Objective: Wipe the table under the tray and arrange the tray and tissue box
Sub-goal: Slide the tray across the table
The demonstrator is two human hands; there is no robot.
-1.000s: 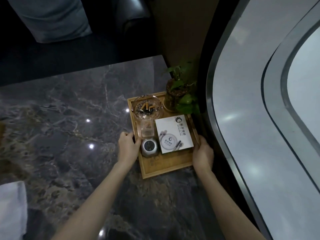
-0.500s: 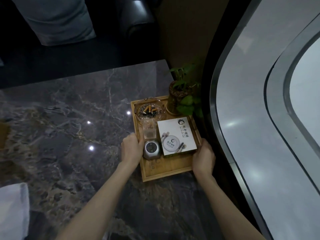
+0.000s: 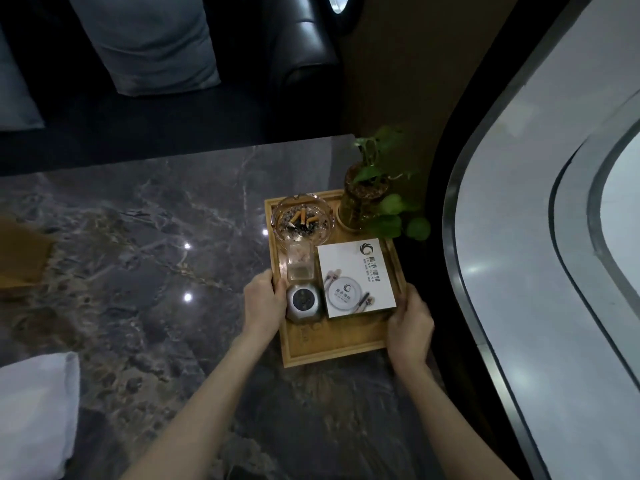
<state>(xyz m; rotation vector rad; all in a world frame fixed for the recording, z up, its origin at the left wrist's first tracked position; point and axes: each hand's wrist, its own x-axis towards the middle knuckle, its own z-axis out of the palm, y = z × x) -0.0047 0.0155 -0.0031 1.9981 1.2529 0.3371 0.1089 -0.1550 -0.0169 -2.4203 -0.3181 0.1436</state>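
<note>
A wooden tray (image 3: 332, 348) lies at the right edge of the dark marble table (image 3: 138, 271). On it stand a glass ashtray with cigarette butts (image 3: 302, 221), a small clear holder (image 3: 299, 263), a round metal object (image 3: 304, 303), a potted plant (image 3: 363, 199) and a white tissue box (image 3: 356, 278). My left hand (image 3: 265, 303) grips the tray's left rim. On the opposite side, my right hand (image 3: 410, 325) holds the right rim near the front corner. A white cloth (image 3: 34, 414) lies at the table's lower left.
A dark leather sofa with grey cushions (image 3: 145, 43) stands behind the table. A curved grey wall or window ledge (image 3: 536, 271) runs close along the right of the tray. A brown object (image 3: 20, 258) sits at the table's left edge.
My hands have tightened their hold on the tray's two side rims. The camera has tilted, so the whole scene sits lower in view; the tray itself looks hardly shifted.
</note>
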